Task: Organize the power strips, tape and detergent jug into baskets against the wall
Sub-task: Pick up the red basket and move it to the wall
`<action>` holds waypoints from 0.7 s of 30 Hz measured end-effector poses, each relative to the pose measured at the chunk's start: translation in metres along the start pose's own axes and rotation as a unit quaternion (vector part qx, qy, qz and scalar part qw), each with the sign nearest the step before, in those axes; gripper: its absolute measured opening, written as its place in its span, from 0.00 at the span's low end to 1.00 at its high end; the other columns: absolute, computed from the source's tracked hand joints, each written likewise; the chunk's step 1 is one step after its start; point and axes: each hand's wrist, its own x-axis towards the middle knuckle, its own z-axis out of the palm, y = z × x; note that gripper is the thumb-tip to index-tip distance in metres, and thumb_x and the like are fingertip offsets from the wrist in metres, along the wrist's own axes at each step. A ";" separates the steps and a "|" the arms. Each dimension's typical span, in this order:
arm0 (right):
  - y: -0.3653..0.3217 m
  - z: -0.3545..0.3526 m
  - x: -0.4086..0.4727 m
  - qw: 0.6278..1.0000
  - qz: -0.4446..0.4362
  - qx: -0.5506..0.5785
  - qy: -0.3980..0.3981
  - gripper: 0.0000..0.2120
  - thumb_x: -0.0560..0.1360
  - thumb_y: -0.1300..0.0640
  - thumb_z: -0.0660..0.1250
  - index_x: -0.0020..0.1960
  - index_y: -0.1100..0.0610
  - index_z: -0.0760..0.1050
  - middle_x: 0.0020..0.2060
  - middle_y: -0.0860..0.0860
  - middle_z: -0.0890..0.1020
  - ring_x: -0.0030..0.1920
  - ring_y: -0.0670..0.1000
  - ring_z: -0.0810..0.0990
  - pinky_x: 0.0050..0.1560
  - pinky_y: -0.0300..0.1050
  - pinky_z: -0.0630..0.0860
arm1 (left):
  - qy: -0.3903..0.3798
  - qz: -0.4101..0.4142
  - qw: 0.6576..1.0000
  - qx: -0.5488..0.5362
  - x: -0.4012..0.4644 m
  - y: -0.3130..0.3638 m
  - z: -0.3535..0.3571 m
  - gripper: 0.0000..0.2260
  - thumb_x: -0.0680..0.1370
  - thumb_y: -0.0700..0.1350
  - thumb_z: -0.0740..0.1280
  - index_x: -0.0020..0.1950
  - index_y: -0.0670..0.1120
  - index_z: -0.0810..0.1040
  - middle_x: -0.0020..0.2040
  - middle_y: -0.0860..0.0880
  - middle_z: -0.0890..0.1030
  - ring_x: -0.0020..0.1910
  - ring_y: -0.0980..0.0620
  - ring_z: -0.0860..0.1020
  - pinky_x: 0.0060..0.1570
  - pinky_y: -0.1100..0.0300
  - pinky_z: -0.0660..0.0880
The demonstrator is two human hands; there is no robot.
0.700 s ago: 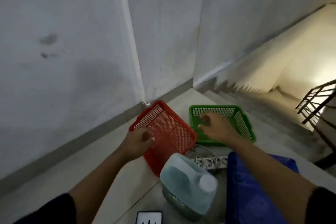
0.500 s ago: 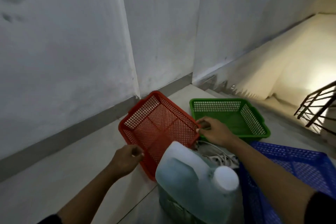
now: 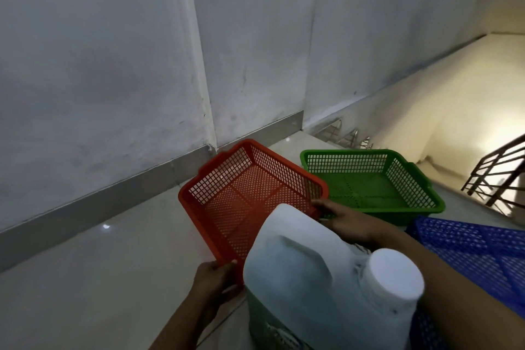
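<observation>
A red mesh basket point(image 3: 227, 179) lies on the floor near the wall corner. My left hand point(image 3: 211, 278) grips its near corner. My right hand point(image 3: 345, 220) holds its right rim, next to the green basket point(image 3: 420, 182). A translucent detergent jug point(image 3: 318, 281) with a white cap stands in the foreground and hides the power strips behind it. A blue basket point(image 3: 477, 250) lies at the right under my right forearm. No tape is in view.
Grey walls with a metal skirting point(image 3: 136, 187) run behind the baskets. A staircase point(image 3: 352, 136) drops away behind the green basket, with a dark railing point(image 3: 494, 179) at the far right. Tiled floor point(image 3: 99, 264) spreads to the left.
Both hands have shifted on the red basket: the left one now grips its near corner, the right one its right rim. The view has dropped closer to the jug.
</observation>
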 end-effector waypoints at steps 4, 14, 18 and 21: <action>-0.012 -0.014 -0.014 0.999 -0.006 0.041 0.008 0.27 0.79 0.62 0.61 0.74 0.47 0.59 0.58 0.48 0.75 0.52 0.49 0.76 0.51 0.47 0.77 | -0.003 0.090 0.995 -0.032 -0.013 0.025 0.000 0.03 0.77 0.38 0.64 0.49 0.39 0.76 0.46 0.42 0.82 0.38 0.47 0.84 0.33 0.56 0.81; -0.132 -0.028 -0.086 0.982 -0.151 -0.012 0.110 0.29 0.77 0.52 0.65 0.75 0.45 0.58 0.76 0.51 0.59 0.73 0.56 0.62 0.69 0.58 0.65 | -0.015 0.286 0.949 -0.134 -0.094 0.109 -0.028 0.05 0.76 0.38 0.66 0.50 0.46 0.75 0.54 0.44 0.81 0.53 0.43 0.81 0.49 0.49 0.79; -0.181 0.008 -0.126 0.889 -0.178 -0.319 0.277 0.40 0.68 0.38 0.69 0.74 0.44 0.55 0.77 0.56 0.43 0.76 0.61 0.41 0.74 0.62 0.46 | -0.022 0.310 0.940 -0.139 -0.127 0.121 -0.048 0.09 0.75 0.38 0.68 0.54 0.45 0.74 0.57 0.44 0.80 0.54 0.43 0.80 0.47 0.50 0.80; -0.202 0.066 -0.141 0.810 -0.257 -0.479 0.220 0.43 0.66 0.37 0.70 0.74 0.46 0.56 0.77 0.56 0.49 0.77 0.60 0.45 0.72 0.63 0.35 | -0.024 0.315 0.937 -0.148 -0.149 0.120 -0.063 0.13 0.74 0.39 0.69 0.58 0.44 0.75 0.55 0.44 0.81 0.52 0.43 0.81 0.50 0.48 0.80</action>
